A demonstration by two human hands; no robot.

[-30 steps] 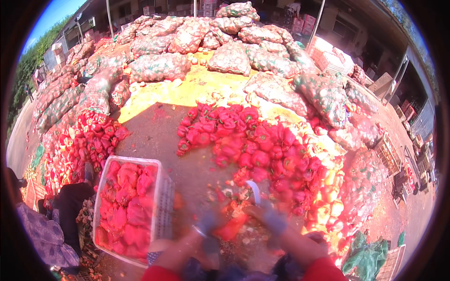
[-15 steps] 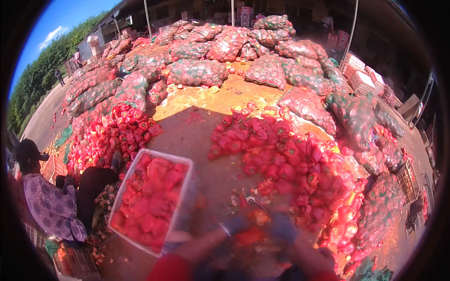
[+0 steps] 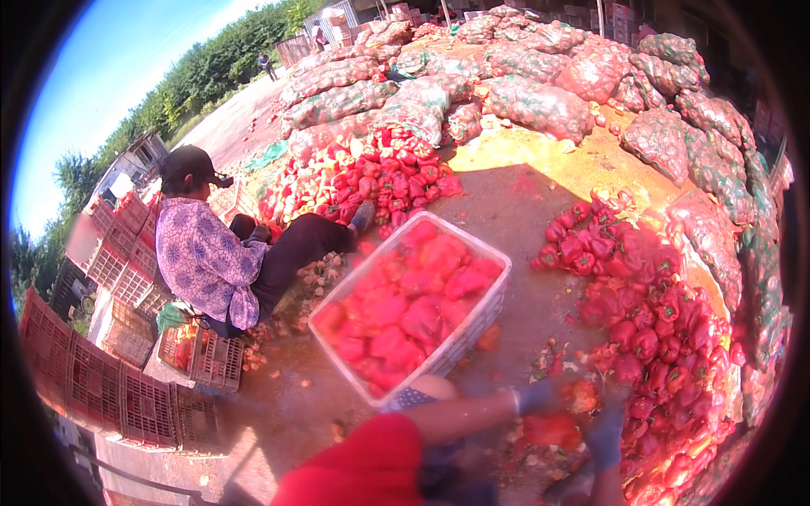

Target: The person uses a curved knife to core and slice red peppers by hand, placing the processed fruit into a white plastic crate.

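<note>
Bulging mesh sacks (image 3: 540, 108) line the yard, apparently packed with peppers. A heap of whole red peppers (image 3: 654, 337) spreads along the right — plenty left, by the look of it. Reddish slatted crates (image 3: 93, 388) stand at left, their contents hard to make out. The pale plastic crate (image 3: 474, 331) is filled about to its rim with red peppers, so that load looks nearly done. Between the left hand (image 3: 538, 396) and right hand (image 3: 605, 432) sits one pepper (image 3: 582, 395) — blur hides whether either hand's fingers grip.
</note>
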